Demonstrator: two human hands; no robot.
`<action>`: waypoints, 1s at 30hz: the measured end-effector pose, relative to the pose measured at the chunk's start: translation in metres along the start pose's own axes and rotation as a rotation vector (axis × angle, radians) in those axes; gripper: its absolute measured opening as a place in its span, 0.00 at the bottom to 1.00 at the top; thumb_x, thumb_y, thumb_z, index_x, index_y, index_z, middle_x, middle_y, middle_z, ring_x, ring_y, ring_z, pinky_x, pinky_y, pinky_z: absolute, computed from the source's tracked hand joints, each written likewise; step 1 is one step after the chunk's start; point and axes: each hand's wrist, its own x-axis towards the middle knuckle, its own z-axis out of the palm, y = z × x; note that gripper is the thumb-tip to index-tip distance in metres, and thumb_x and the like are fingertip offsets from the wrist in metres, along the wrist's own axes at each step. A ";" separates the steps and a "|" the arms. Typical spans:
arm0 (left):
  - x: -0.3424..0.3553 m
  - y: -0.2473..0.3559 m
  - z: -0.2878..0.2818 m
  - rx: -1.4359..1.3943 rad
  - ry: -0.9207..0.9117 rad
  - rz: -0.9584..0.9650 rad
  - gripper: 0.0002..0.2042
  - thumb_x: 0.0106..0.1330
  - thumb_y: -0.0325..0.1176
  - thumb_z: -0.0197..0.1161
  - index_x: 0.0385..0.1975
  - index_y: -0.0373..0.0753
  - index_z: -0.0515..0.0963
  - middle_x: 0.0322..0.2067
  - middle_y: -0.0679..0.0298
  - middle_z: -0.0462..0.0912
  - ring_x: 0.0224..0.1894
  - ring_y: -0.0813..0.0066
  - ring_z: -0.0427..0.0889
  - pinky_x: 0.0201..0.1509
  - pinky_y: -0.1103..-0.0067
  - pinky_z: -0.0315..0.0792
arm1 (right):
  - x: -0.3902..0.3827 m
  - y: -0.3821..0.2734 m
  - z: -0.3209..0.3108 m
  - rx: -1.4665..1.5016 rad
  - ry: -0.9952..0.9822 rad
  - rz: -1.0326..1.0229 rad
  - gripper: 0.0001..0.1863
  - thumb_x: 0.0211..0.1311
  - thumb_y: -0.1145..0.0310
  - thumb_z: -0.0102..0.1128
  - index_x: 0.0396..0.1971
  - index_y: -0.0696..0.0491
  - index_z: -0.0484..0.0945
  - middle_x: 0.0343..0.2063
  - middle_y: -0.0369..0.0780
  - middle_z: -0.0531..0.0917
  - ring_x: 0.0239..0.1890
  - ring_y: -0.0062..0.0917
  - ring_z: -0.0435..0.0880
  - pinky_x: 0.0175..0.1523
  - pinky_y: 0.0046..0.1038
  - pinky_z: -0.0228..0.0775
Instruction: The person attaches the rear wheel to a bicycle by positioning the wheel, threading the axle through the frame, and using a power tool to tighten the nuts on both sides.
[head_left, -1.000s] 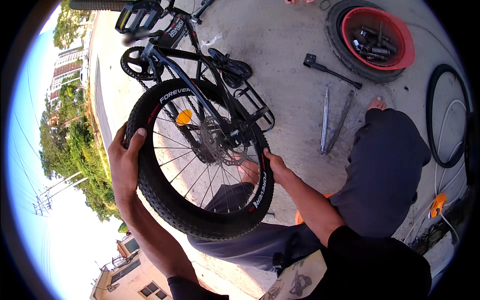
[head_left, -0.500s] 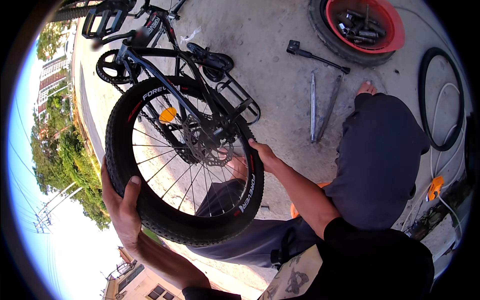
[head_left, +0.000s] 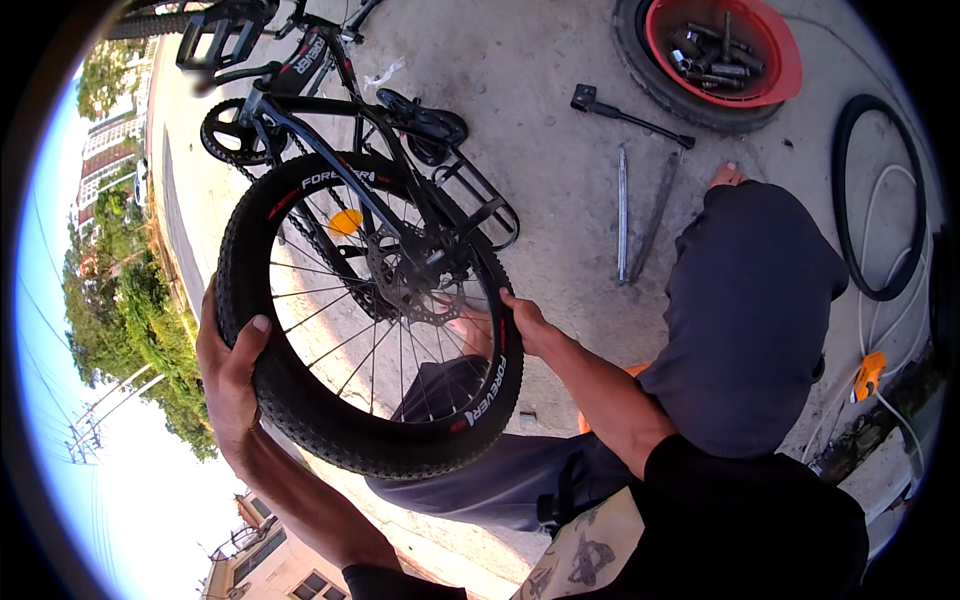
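Note:
A black bicycle (head_left: 330, 90) lies upside down on the concrete. Its rear wheel (head_left: 370, 440), with a knobby black tyre, spokes and a disc at the hub (head_left: 405, 285), sits between the frame stays. My left hand (head_left: 232, 375) grips the tyre's left side, thumb over the tread. On the right side my right hand (head_left: 525, 320) holds the tyre and rim. An orange reflector (head_left: 345, 222) hangs in the spokes. My knees in dark trousers (head_left: 750, 300) are below and to the right.
Two metal tyre levers (head_left: 635, 215) and a black-handled tool (head_left: 625, 110) lie on the concrete. A red bowl of metal parts (head_left: 780, 60) sits inside a tyre at the top right. A loose black tube (head_left: 860, 200) and white hose lie at the right.
The view has shifted, so wheel and bicycle sit lower and further right. Both hands keep their grip on the tyre; the left hand has slid lower along the tread.

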 end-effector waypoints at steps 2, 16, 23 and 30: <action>-0.002 -0.002 -0.001 0.005 0.006 0.006 0.35 0.52 0.34 0.62 0.62 0.26 0.65 0.50 0.52 0.78 0.51 0.65 0.76 0.60 0.76 0.65 | 0.008 -0.007 -0.004 -0.104 0.057 -0.014 0.33 0.78 0.52 0.26 0.57 0.71 0.63 0.55 0.56 0.74 0.58 0.38 0.77 0.66 0.36 0.69; 0.016 0.002 0.001 -0.052 -0.026 -0.051 0.35 0.48 0.33 0.61 0.61 0.26 0.67 0.49 0.52 0.78 0.49 0.65 0.78 0.57 0.77 0.67 | 0.016 -0.005 -0.012 -0.152 0.082 -0.039 0.33 0.77 0.51 0.33 0.60 0.69 0.60 0.56 0.56 0.74 0.56 0.44 0.79 0.60 0.37 0.74; 0.023 0.001 -0.004 0.005 -0.066 -0.005 0.37 0.53 0.42 0.66 0.62 0.27 0.67 0.49 0.50 0.78 0.50 0.64 0.77 0.58 0.77 0.67 | 0.000 -0.007 0.009 -0.055 0.103 -0.001 0.34 0.77 0.50 0.30 0.62 0.71 0.58 0.60 0.59 0.69 0.62 0.45 0.73 0.68 0.38 0.65; -0.066 0.001 0.027 0.630 0.360 -0.006 0.50 0.55 0.64 0.67 0.70 0.36 0.55 0.61 0.38 0.67 0.56 0.48 0.76 0.62 0.63 0.67 | 0.000 0.009 -0.002 -0.254 0.288 -0.154 0.29 0.78 0.58 0.34 0.60 0.72 0.59 0.55 0.59 0.73 0.55 0.46 0.79 0.61 0.40 0.73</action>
